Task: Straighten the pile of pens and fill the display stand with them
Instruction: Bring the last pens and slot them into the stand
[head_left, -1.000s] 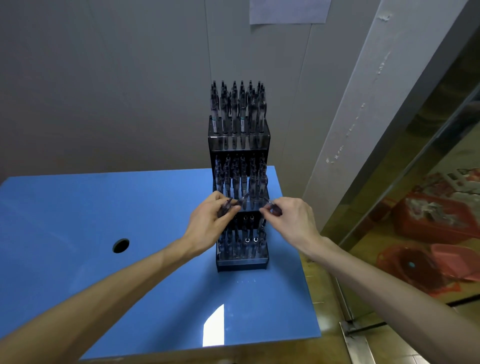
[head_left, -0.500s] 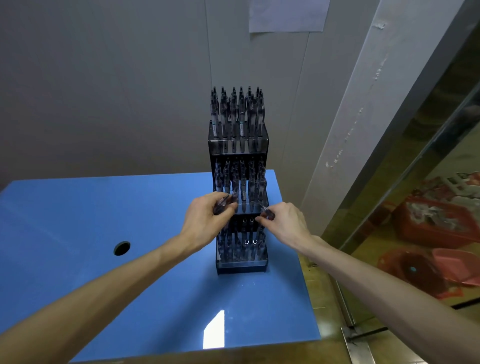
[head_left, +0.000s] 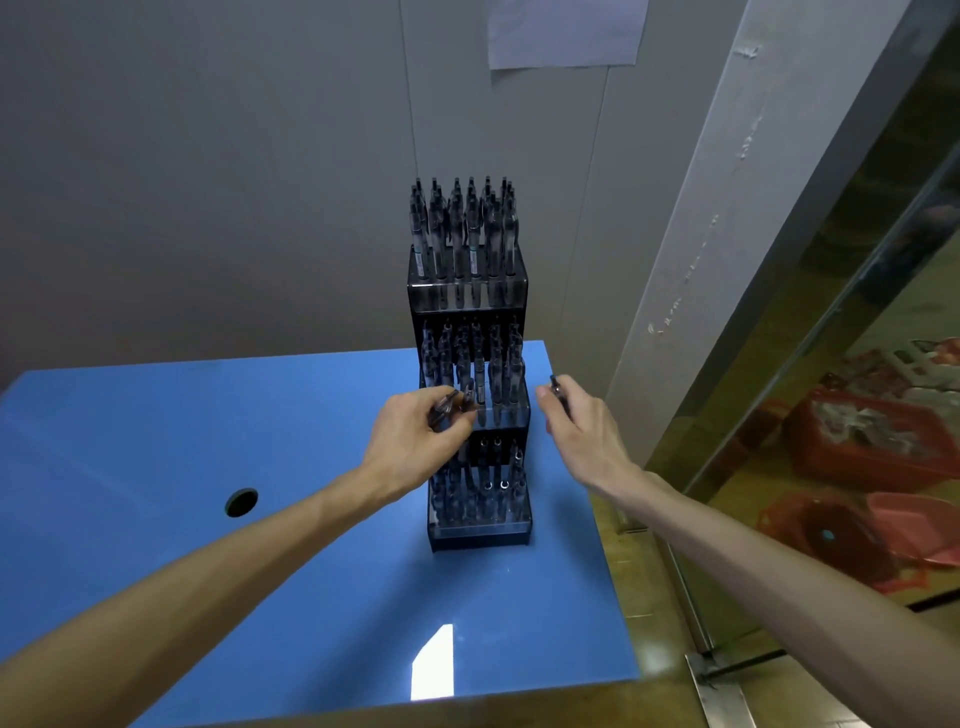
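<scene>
Here both hands (head_left: 415, 441) (head_left: 582, 431) grip slim pens (head_left: 447, 405) beside the stepped stand (head_left: 467, 296).

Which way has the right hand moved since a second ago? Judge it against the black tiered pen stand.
Yes. The right hand, gripping a pen, moved rightward, off the black tiered pen stand.

Both forearms are bare, with no sleeves showing.

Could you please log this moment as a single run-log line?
left hand: holds pens at middle tier | right hand: holds one pen beside display stand | bottom tier: open slots remain
</scene>
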